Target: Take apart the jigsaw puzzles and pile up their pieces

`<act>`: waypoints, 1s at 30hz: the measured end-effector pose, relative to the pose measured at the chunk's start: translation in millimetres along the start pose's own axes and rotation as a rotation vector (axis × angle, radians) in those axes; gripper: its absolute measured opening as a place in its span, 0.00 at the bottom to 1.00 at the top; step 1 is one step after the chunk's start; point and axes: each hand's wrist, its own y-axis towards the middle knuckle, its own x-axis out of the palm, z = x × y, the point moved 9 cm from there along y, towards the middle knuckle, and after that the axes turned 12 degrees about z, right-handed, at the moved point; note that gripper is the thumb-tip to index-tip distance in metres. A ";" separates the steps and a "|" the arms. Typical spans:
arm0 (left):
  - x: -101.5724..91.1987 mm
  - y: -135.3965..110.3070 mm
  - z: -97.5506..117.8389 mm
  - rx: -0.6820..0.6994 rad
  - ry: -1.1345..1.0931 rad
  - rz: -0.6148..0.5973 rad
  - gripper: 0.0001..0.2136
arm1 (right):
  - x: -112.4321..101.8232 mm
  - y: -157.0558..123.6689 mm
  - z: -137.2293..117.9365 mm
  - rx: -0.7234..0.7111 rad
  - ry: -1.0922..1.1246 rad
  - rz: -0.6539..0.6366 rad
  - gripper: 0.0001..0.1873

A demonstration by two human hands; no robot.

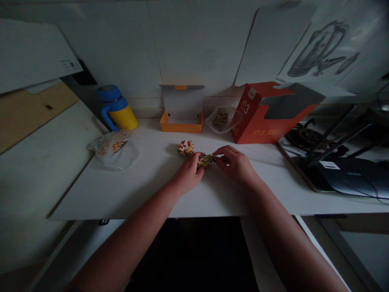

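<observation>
Both hands meet at the middle of a white tabletop [127,190]. My left hand [189,172] is curled, fingers closed on a small piece of patterned yellow-green paper [205,161]. My right hand [235,163] pinches the same piece from the right side. Just behind the left hand lies a small folded piece of red-and-white patterned paper [185,147], untouched.
A clear bag of patterned paper [115,147] lies at the left, with a yellow and blue jug [117,108] behind it. At the back stand an open orange box [181,110], another clear bag [223,119] and a red carton [267,115]. A stove [331,158] fills the right.
</observation>
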 end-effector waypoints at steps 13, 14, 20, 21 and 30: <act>0.7 1.4 4.2 0.032 -0.019 -0.017 0.22 | 16.0 -5.4 -13.7 -0.129 0.043 -0.115 0.23; 1.1 1.2 4.1 0.029 -0.019 -0.024 0.22 | 16.4 -5.5 -14.1 -0.141 0.037 -0.117 0.24; 1.2 0.6 2.7 0.018 -0.007 -0.023 0.23 | 17.4 -6.4 -17.9 -0.223 -0.010 -0.124 0.30; 1.7 0.4 2.3 0.014 -0.008 -0.025 0.23 | 16.5 -6.2 -18.3 -0.235 -0.013 -0.116 0.29; 1.9 -0.8 -0.6 -0.015 0.015 -0.029 0.23 | 2.9 -0.9 -8.6 -0.180 -0.068 -0.024 0.13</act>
